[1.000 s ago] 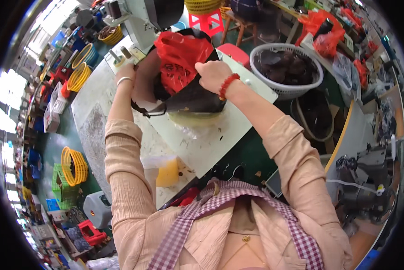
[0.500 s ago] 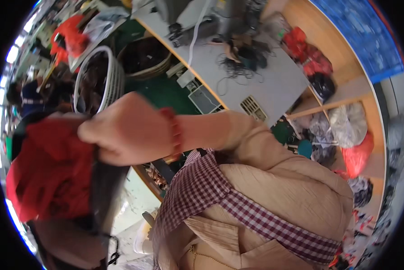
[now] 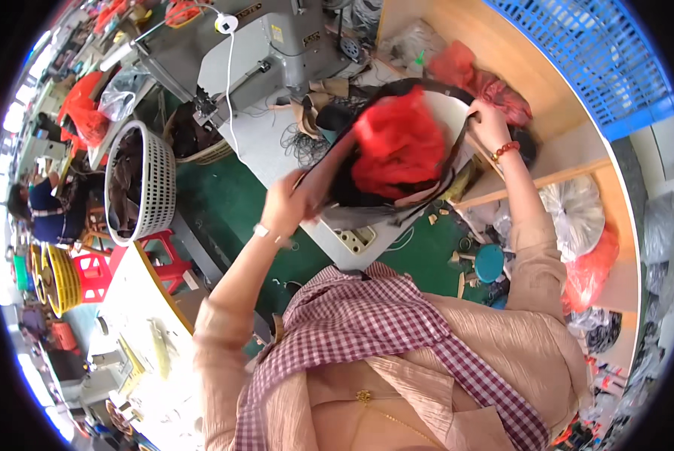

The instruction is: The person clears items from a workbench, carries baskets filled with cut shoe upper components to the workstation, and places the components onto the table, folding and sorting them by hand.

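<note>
In front of me, above the grey sewing table (image 3: 265, 146), a dark, floppy bag-like piece (image 3: 374, 218) spreads between my hands. A crumpled red material (image 3: 401, 146) lies inside it, and a white inner patch shows near its right side. My left hand (image 3: 283, 209) is closed on the left edge of the dark bag-like piece, slightly blurred by motion. Over at the right, my right hand (image 3: 489, 126) pinches its rim. Whether the red material is a lining or a loose bundle, I cannot tell.
A grey sewing machine (image 3: 277, 52) stands beyond, with leather scraps and dark threads (image 3: 299, 143) near it. At left are a white basket (image 3: 157, 188) and a red stool (image 3: 164, 259). Wooden shelving (image 3: 570, 169) holds bagged goods on the right. A person (image 3: 48, 207) sits far left.
The red and dark bag-like piece has moved from the far left to the front, over the table. Now both hands hold its edges apart; earlier one arm reached across to the left.
</note>
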Action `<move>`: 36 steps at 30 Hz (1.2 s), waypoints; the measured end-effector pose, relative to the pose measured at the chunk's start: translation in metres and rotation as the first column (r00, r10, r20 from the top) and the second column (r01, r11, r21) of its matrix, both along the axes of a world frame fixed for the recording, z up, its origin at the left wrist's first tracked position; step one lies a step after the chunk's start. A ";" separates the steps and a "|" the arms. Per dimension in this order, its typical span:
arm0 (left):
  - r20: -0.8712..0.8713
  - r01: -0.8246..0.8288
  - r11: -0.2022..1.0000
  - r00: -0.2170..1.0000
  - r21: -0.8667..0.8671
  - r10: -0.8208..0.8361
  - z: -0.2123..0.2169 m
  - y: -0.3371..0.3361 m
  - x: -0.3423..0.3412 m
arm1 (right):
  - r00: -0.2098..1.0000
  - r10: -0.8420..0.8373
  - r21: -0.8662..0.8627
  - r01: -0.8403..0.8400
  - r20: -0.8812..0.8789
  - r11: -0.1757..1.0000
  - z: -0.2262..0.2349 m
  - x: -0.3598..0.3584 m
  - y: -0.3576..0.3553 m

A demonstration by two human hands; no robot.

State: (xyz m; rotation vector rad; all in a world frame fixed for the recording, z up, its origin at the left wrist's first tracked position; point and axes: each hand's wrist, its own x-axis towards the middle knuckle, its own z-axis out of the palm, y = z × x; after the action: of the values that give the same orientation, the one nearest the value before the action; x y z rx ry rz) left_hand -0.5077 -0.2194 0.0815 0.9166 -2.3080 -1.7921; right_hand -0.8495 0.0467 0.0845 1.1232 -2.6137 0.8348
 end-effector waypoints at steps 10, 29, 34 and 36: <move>0.144 0.131 0.838 0.988 -0.529 -0.064 -0.013 -0.034 -0.137 | 0.974 -0.135 0.157 0.164 -0.182 0.974 -0.040 -0.150 -0.035; 0.245 -0.595 0.484 0.439 -0.642 0.865 -0.065 -0.198 0.439 | 0.667 0.699 0.057 -0.733 0.259 0.678 0.093 0.240 -0.248; 0.097 -0.542 0.183 0.183 -0.820 0.978 -0.080 -0.269 0.683 | 0.077 0.915 -0.069 -0.991 0.396 0.113 0.008 0.486 -0.397; 0.094 -0.518 0.144 0.121 -0.843 0.988 -0.074 -0.295 0.711 | -0.201 0.918 -0.081 -0.979 0.342 -0.185 -0.026 0.596 -0.444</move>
State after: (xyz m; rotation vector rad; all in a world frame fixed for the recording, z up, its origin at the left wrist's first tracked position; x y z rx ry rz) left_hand 0.2032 -0.5142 0.0079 2.2924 -1.5326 -0.0349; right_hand -0.2534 -0.3975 0.0586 3.5121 -1.2140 0.8052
